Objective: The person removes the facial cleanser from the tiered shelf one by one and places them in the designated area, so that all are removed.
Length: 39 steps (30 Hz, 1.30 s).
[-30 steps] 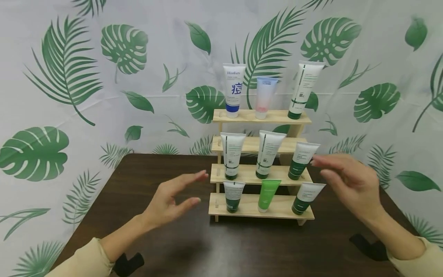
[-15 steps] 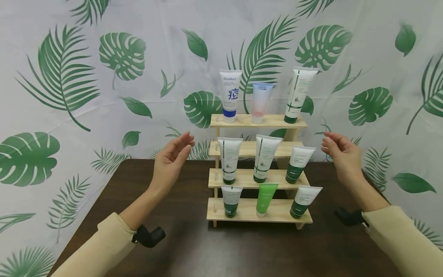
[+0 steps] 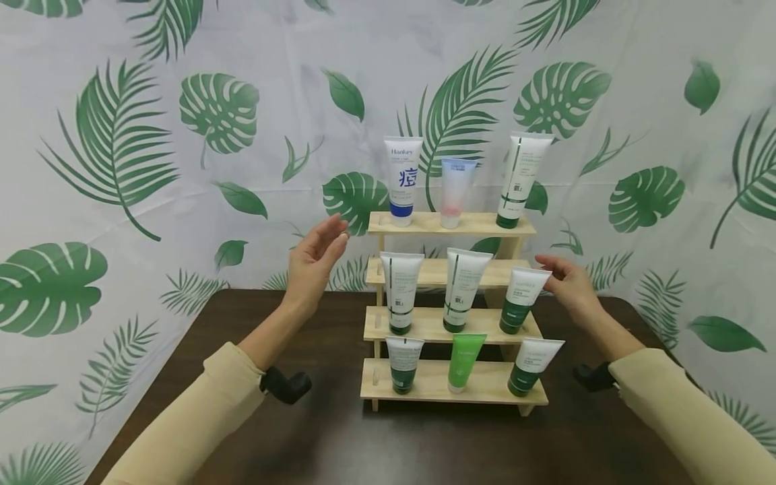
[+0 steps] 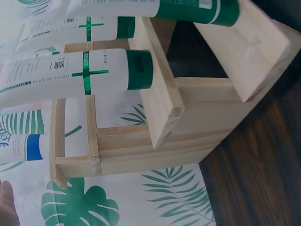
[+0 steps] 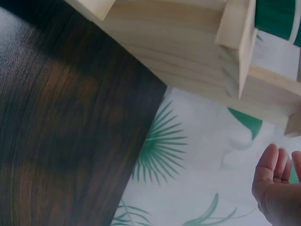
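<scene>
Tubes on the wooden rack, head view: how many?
9: three tubes on the top shelf, three on the third shelf down, three on the bottom shelf. More could hide behind.

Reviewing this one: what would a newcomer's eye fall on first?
Probably the bright green tube, mid-way along the bottom step of the wooden rack. Next, the left grip, empty, off the rack's left side, and the right grip opposite, close to the white-and-green tube at the second step's right end; whether they touch is unclear.

Tubes (image 3: 465, 286) on rack (image 3: 432, 385) on table (image 3: 388, 448)
</scene>
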Tool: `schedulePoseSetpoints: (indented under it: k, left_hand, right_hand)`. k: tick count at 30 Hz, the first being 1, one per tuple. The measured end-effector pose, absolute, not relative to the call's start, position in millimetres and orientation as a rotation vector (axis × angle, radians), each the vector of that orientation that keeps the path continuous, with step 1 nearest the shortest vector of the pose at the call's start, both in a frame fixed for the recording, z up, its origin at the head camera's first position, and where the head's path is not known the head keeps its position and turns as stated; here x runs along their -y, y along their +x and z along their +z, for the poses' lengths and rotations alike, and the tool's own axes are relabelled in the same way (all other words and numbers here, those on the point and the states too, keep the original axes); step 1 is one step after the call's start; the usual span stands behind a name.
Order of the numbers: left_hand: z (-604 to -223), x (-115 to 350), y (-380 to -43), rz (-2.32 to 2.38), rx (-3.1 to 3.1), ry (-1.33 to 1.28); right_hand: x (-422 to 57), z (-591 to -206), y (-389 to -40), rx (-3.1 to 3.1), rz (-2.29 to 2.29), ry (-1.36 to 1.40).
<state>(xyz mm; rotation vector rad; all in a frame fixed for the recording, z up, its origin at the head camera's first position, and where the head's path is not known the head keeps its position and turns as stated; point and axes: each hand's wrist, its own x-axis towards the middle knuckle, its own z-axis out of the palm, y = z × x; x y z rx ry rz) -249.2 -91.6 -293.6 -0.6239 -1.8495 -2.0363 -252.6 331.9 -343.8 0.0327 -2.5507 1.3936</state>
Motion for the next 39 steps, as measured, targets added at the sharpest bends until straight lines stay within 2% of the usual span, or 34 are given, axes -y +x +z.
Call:
schedulePoseSetpoints:
  k: [16, 39]
  left_hand:
    - [-279, 67, -290, -2.104, 1.87, -0.532]
    - [-264, 39, -342, -2.149, 1.89, -0.483]
  right_hand:
    - [-329, -348, -266, 2.672, 1.453, -0.057]
    - [-328, -353, -271, 2.652, 1.553, -0.014]
